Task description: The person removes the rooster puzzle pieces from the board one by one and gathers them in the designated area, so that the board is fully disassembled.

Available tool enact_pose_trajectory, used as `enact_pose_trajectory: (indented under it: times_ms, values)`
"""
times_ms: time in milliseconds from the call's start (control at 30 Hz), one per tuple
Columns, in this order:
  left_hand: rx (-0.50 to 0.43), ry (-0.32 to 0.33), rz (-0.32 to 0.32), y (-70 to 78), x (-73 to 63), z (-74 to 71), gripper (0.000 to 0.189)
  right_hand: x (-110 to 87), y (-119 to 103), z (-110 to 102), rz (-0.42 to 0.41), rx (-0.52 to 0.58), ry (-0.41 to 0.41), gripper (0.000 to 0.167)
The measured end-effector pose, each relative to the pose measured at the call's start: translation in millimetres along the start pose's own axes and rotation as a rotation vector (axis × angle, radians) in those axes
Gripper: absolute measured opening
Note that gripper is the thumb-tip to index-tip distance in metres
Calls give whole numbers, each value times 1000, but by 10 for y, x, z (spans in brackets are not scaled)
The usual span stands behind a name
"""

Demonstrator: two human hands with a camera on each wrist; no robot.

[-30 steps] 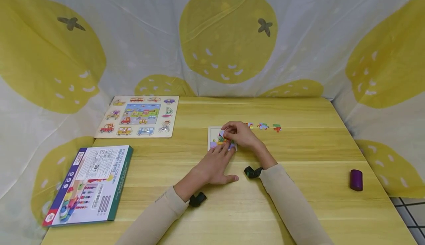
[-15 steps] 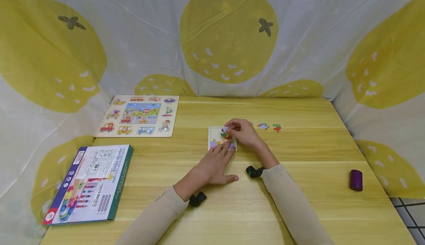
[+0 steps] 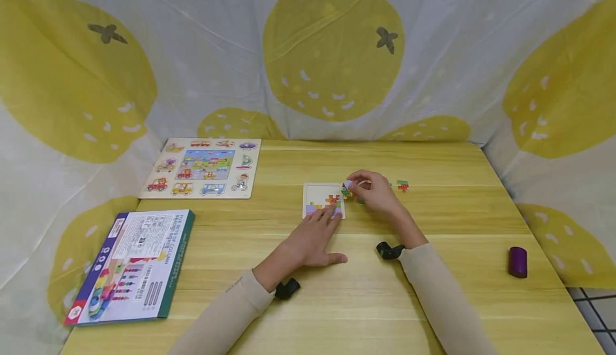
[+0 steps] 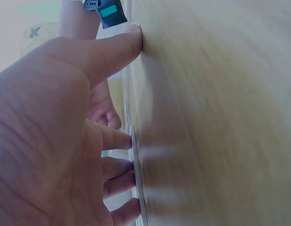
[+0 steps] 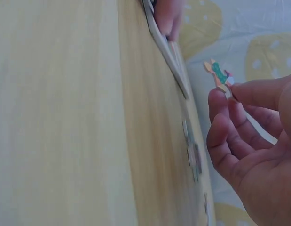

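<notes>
My left hand (image 3: pixel 310 242) lies with its fingers extended over the near edge of a small square puzzle tray (image 3: pixel 318 192). In the left wrist view the fingertips (image 4: pixel 122 140) press on the tray while the thumb touches the table. Colourful pieces fill the tray's near rows, and an orange piece (image 3: pixel 332 199) sits above them. Just right of the tray, my right hand (image 3: pixel 377 192) pinches a jigsaw piece (image 5: pixel 218 73) between thumb and fingertips. That piece is green, orange and pale purple, held up off the table. Part of the tray's near side is hidden by my left fingers.
Loose jigsaw pieces lie to the right, among them a green and red one (image 3: pixel 402 185); my right hand partly covers others. A vehicle puzzle board (image 3: pixel 245 184) is at the back left, a flat box (image 3: pixel 144 248) at the left, and a purple cylinder (image 3: pixel 517 262) at the right.
My right hand has lifted the jigsaw piece from over the tray and carried it right, past the tray's edge. The orange piece there now shows. My left hand has stayed in place.
</notes>
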State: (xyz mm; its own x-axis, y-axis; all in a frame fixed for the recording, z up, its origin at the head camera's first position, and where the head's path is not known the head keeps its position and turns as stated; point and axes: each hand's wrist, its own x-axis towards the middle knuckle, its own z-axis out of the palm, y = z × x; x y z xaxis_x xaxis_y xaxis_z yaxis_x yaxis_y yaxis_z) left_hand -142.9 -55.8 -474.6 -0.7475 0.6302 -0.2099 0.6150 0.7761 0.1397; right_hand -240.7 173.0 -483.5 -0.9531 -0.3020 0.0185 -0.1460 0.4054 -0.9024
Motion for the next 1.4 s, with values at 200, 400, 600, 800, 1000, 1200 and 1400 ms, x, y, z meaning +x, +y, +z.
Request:
enact_pose_trajectory:
  times_ms: [200, 400, 600, 800, 1000, 1200, 1400]
  values:
    - [9, -2, -13, -8, 5, -10, 106, -132, 106, -259, 40, -36, 18, 27]
    - [5, 3, -10, -14, 7, -19, 106, -266, 212, -498, 77, -99, 52, 28]
    - [6, -2, -5, -12, -5, -28, 106, -377, 295, -653, 105, -139, 53, 26]
    - [0, 6, 0, -5, -21, -2, 105, -418, 366, -713, 113, -191, 38, 23]
    - [-11, 17, 6, 13, -30, 20, 104, -418, 367, -706, 122, -249, 36, 19]
    - [-12, 16, 6, 23, -21, -3, 104, -392, 357, -712, 129, -309, 61, 18]
    - [-14, 33, 14, 11, -4, 0, 104, -390, 349, -704, 115, -342, 76, 18]
